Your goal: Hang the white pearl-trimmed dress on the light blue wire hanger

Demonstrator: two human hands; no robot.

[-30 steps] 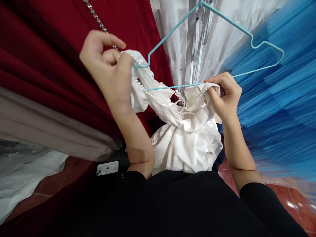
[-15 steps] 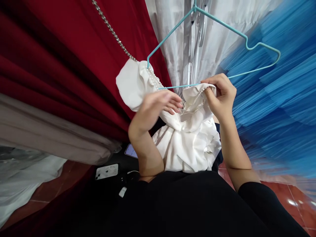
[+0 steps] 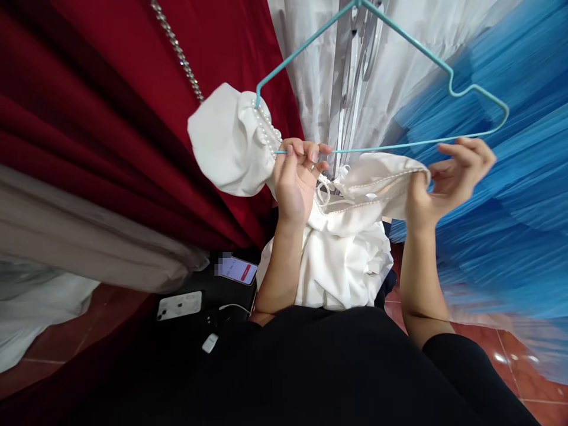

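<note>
A white dress (image 3: 341, 260) with pearl-trimmed edges lies bunched against my front. One puffed part (image 3: 231, 142) of it hangs on the left end of a turquoise wire hanger (image 3: 399, 146). My left hand (image 3: 298, 183) has its fingers curled round the hanger's bottom bar, close to that puffed part. Farther right, my right hand (image 3: 448, 183) stretches the dress's other pearl-edged part sideways, thumb at the edge and fingers partly spread. This side sits below the bar, off the hanger's right end. Thin white cords (image 3: 326, 192) show inside the opening.
Red curtain (image 3: 213, 53) hangs at left, blue tulle (image 3: 497, 231) at right, and white drapes (image 3: 306, 71) behind a metal stand (image 3: 348, 89). On a black surface lie a white-backed phone (image 3: 180, 305), a lit phone (image 3: 239, 270) and a small white case (image 3: 210, 343).
My left hand has risen from the dress's neckline to the hanger bar. My right hand has moved right, stretching the pearl-edged part outward with it.
</note>
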